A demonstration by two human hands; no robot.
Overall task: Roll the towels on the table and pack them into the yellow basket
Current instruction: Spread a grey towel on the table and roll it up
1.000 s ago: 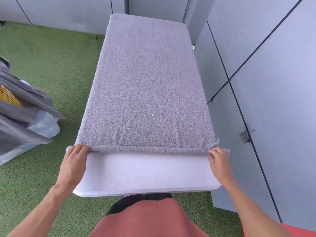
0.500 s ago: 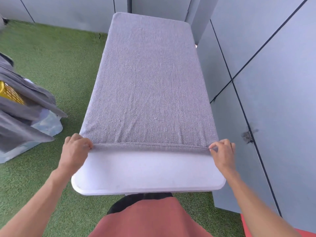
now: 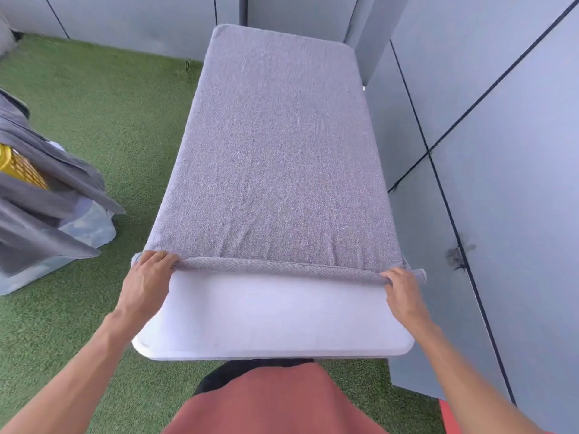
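A grey towel lies spread flat along the white table, covering all but the near end. Its near edge is turned over into a thin roll running across the table. My left hand grips the roll's left end and my right hand grips its right end. The yellow basket stands on the floor at the far left, mostly hidden under dark grey towels draped over it.
A pale translucent bin sits beneath the draped towels on the green artificial grass. Grey panel walls run close along the table's right side and behind its far end.
The near edge of the towel has been turned over further into a thicker roll, and both hands have shifted slightly away from me along the table.
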